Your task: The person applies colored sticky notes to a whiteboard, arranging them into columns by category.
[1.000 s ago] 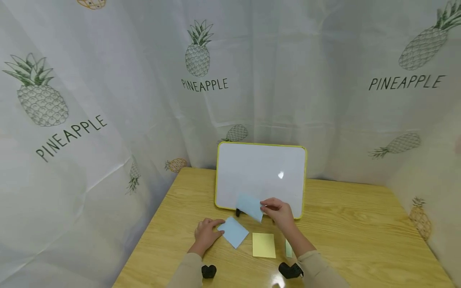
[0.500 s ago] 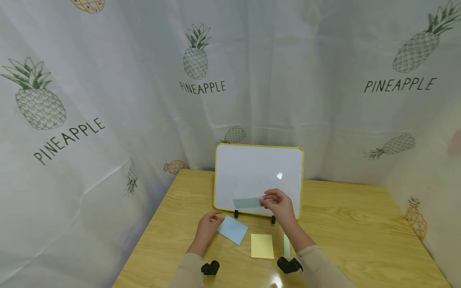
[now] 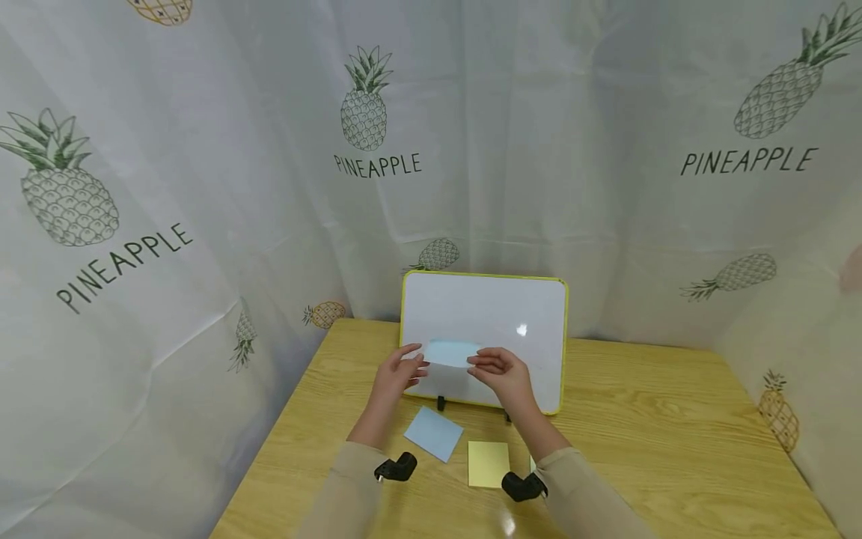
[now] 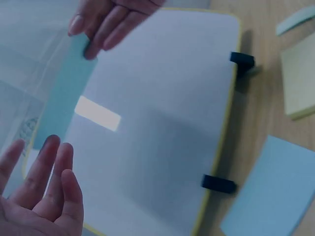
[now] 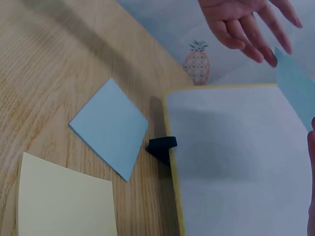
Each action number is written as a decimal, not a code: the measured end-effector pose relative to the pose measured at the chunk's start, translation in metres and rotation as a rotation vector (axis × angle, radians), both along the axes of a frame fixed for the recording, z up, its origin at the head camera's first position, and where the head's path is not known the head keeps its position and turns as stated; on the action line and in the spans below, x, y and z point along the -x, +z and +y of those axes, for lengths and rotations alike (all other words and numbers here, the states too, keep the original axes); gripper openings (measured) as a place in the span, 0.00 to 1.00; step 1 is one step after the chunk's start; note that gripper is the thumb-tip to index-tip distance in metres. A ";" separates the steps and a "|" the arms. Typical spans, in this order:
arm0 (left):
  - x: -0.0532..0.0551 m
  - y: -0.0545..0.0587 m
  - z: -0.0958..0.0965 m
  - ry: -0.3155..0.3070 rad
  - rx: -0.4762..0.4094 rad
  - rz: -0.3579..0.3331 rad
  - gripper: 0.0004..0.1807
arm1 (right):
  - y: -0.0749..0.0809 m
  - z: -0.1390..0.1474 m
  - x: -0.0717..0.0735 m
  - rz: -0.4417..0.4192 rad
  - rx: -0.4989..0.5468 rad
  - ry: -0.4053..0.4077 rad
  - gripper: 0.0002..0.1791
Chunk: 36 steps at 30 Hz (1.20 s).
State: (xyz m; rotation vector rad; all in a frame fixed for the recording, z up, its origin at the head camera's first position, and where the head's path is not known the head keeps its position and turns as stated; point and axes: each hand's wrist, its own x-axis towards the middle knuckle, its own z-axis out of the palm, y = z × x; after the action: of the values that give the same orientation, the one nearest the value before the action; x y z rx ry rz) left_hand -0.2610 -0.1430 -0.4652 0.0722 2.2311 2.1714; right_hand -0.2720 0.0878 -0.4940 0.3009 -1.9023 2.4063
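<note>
A single light blue sticky note [image 3: 453, 352] is held up in front of the whiteboard [image 3: 485, 307]. My right hand [image 3: 505, 376] pinches its right end between thumb and fingers. At the other end is my left hand [image 3: 397, 372]; the left wrist view shows its fingers spread, with fingertips [image 4: 50, 142] right at the note's edge and the thumb away from it. Below the board, a blue sticky note pad [image 3: 434, 433] lies turned at an angle on the table. A yellow sticky note pad [image 3: 488, 464] lies to its right.
The yellow-framed whiteboard leans back on small black stand feet [image 3: 441, 403]. A pale green strip [image 4: 298, 18] lies beyond the yellow pad, mostly hidden by the right arm in the head view. Behind the wooden table [image 3: 673, 419] hangs a pineapple-print curtain [image 3: 512, 187].
The left hand has left the blue pad and risen to the note's left end. The right hand has lifted the note from near the pad to in front of the board.
</note>
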 end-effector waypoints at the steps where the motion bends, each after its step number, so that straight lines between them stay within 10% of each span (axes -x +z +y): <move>1: 0.005 -0.001 0.000 0.013 -0.004 0.002 0.23 | 0.001 -0.001 0.002 0.002 -0.002 0.003 0.20; 14: 0.048 0.008 0.002 0.174 0.063 0.035 0.18 | 0.020 -0.019 0.039 0.060 -0.274 -0.088 0.12; 22: 0.065 0.018 -0.003 0.183 0.097 0.046 0.22 | 0.032 -0.026 0.062 -0.034 -0.340 -0.042 0.28; 36: 0.104 0.025 -0.016 0.154 0.214 0.043 0.31 | 0.044 -0.046 0.103 -0.018 -0.365 -0.090 0.26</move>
State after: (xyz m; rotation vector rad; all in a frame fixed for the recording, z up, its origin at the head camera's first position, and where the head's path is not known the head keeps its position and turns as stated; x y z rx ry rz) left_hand -0.3648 -0.1591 -0.4406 -0.0606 2.5582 2.0000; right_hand -0.3745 0.0415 -0.4505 0.2045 -2.3031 2.0040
